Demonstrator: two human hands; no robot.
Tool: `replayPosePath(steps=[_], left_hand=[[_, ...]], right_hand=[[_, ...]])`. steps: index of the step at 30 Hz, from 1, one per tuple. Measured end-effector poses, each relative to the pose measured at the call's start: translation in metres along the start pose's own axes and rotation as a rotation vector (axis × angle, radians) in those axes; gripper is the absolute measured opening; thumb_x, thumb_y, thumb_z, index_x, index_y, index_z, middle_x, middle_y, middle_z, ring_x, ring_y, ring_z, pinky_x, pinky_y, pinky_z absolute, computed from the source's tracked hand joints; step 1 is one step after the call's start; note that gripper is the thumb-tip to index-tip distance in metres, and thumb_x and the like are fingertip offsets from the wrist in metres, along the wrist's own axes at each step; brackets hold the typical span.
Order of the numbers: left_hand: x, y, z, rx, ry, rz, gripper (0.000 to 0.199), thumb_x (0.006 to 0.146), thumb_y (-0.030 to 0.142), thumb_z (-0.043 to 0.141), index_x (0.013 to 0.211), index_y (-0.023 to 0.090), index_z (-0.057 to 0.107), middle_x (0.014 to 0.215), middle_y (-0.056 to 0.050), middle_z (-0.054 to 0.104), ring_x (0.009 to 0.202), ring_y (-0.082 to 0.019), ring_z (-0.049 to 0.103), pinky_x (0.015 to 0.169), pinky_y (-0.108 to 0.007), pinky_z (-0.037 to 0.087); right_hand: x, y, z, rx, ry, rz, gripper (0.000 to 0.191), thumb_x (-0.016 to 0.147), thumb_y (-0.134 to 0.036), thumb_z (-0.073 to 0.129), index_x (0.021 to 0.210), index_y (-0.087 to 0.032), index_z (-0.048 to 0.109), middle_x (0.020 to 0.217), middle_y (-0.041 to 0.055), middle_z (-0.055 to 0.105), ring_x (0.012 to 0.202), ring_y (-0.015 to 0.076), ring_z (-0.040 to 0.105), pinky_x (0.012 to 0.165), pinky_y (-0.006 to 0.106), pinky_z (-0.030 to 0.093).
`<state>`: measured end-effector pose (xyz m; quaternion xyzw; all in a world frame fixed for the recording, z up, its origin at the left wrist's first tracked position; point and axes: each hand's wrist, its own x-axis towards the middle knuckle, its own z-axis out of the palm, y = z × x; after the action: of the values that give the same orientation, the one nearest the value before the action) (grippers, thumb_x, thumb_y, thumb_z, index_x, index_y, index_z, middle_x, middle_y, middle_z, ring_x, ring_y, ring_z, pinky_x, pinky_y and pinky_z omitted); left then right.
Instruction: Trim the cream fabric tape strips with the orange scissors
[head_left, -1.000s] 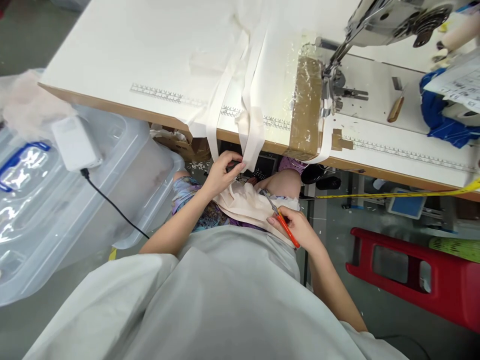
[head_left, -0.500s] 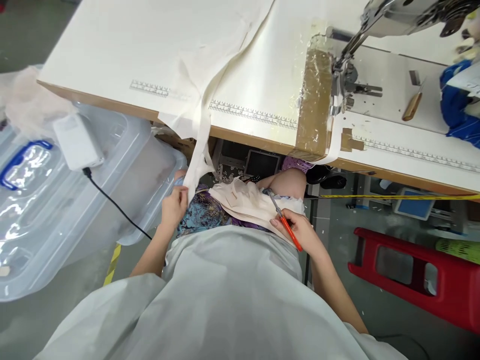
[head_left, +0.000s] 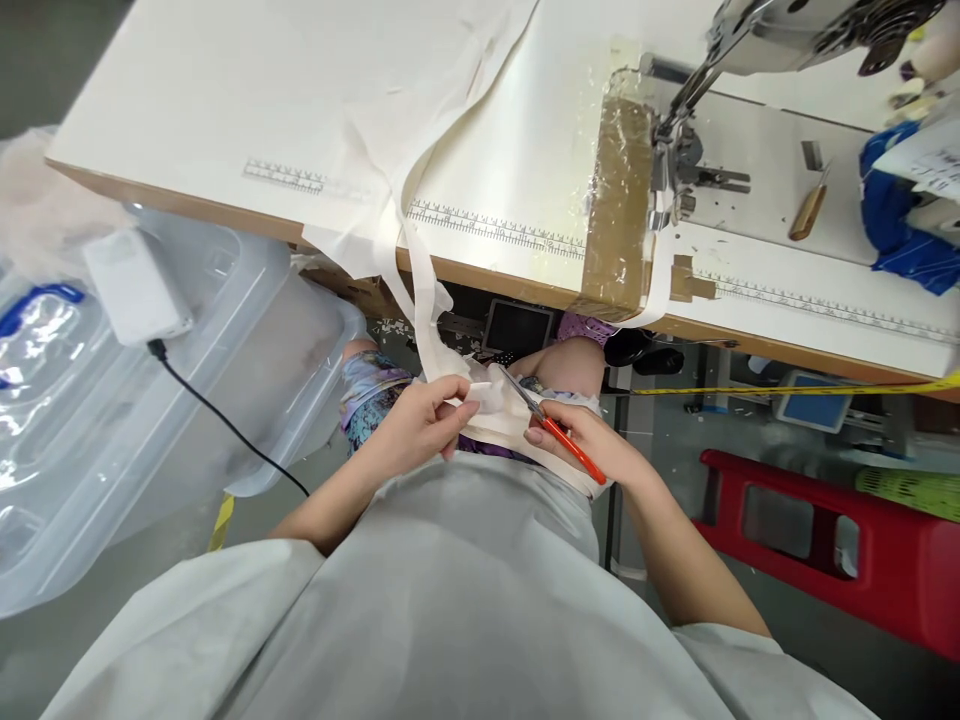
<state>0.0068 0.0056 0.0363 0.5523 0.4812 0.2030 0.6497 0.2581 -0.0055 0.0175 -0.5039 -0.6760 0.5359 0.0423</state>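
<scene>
Above my lap, my left hand (head_left: 431, 420) pinches the end of a small piece of white fabric (head_left: 489, 396) between thumb and forefinger. My right hand (head_left: 589, 438) grips a pair of scissors (head_left: 564, 442) with orange handles, the metal blades pointing up and left to that fabric. Whether the blades are apart or closed is too small to tell. Several cream cloth pieces (head_left: 502, 425) lie across my lap under both hands. From the table edge a long white fabric strip (head_left: 424, 290) hangs down to my lap, its lower end partly hidden by the other cloth.
A sewing machine (head_left: 675, 170) stands on the white table (head_left: 300, 90), which has printed rulers along its front edge. A wooden-handled tool (head_left: 810, 212) and blue cloth (head_left: 900, 210) lie to its right. Clear plastic bins (head_left: 247, 330) stand at left, a red stool (head_left: 885, 560) at right.
My left hand has moved right, from the hanging strip's edge to the fabric beside the scissors. The strip now hangs looser and further right. The scissors' tip has shifted slightly left.
</scene>
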Motion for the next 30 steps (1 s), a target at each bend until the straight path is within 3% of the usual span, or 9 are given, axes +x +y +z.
replayPosePath(steps=[2, 4, 7, 12, 16, 20, 30], left_hand=[[0.004, 0.001, 0.000, -0.212, -0.103, -0.100, 0.031, 0.090, 0.048, 0.055, 0.092, 0.017, 0.054, 0.060, 0.001, 0.062, 0.049, -0.013, 0.060, 0.046, -0.020, 0.044], [0.008, 0.001, -0.001, -0.317, -0.135, -0.150, 0.037, 0.086, 0.051, 0.061, 0.091, 0.015, 0.054, 0.065, -0.004, 0.068, 0.061, -0.018, 0.069, 0.051, -0.022, 0.050], [0.013, -0.003, -0.004, -0.351, -0.117, -0.208, 0.043, 0.081, 0.056, 0.066, 0.087, 0.013, 0.058, 0.067, -0.007, 0.071, 0.063, -0.019, 0.070, 0.054, -0.021, 0.052], [0.015, -0.013, -0.010, -0.381, -0.089, -0.262, 0.045, 0.077, 0.057, 0.070, 0.085, 0.013, 0.061, 0.058, -0.004, 0.069, 0.055, -0.017, 0.068, 0.048, -0.019, 0.050], [0.016, -0.018, -0.013, -0.439, -0.077, -0.302, 0.044, 0.075, 0.053, 0.074, 0.087, 0.011, 0.064, 0.067, -0.008, 0.072, 0.063, -0.020, 0.071, 0.053, -0.020, 0.054], [0.016, -0.019, -0.014, -0.469, -0.055, -0.312, 0.046, 0.073, 0.053, 0.076, 0.087, 0.010, 0.066, 0.074, -0.011, 0.074, 0.071, -0.022, 0.073, 0.057, -0.022, 0.056], [0.014, -0.017, -0.014, -0.426, -0.031, -0.286, 0.043, 0.076, 0.053, 0.073, 0.082, 0.011, 0.066, 0.070, -0.010, 0.073, 0.069, -0.021, 0.073, 0.058, -0.023, 0.056]], right_hand=[[0.002, -0.001, -0.004, 0.052, -0.062, -0.007, 0.047, 0.087, -0.064, 0.048, 0.071, -0.020, 0.044, 0.067, -0.0021, 0.042, 0.062, 0.0131, 0.039, 0.056, 0.026, 0.031], [0.005, -0.001, -0.005, 0.091, -0.109, -0.009, 0.046, 0.087, -0.063, 0.050, 0.071, -0.021, 0.043, 0.067, -0.0024, 0.041, 0.062, 0.0129, 0.037, 0.057, 0.025, 0.031], [0.011, 0.000, -0.007, 0.117, -0.166, -0.015, 0.046, 0.085, -0.062, 0.054, 0.070, -0.021, 0.040, 0.067, -0.0035, 0.037, 0.062, 0.0124, 0.034, 0.056, 0.025, 0.029], [0.019, 0.000, -0.011, 0.136, -0.274, -0.003, 0.048, 0.083, -0.063, 0.056, 0.068, -0.022, 0.036, 0.066, -0.0047, 0.030, 0.061, 0.0114, 0.030, 0.054, 0.024, 0.026], [0.024, -0.002, -0.012, 0.119, -0.315, 0.015, 0.051, 0.081, -0.066, 0.057, 0.066, -0.022, 0.036, 0.064, -0.0053, 0.028, 0.059, 0.0106, 0.027, 0.052, 0.024, 0.023], [0.027, -0.005, -0.011, 0.077, -0.310, 0.023, 0.055, 0.079, -0.072, 0.054, 0.064, -0.022, 0.037, 0.062, -0.0054, 0.029, 0.057, 0.0106, 0.027, 0.051, 0.025, 0.023], [0.023, -0.012, -0.005, -0.176, -0.167, 0.020, 0.058, 0.082, -0.074, 0.046, 0.062, -0.022, 0.034, 0.056, -0.0052, 0.034, 0.055, 0.0108, 0.029, 0.053, 0.026, 0.023]])
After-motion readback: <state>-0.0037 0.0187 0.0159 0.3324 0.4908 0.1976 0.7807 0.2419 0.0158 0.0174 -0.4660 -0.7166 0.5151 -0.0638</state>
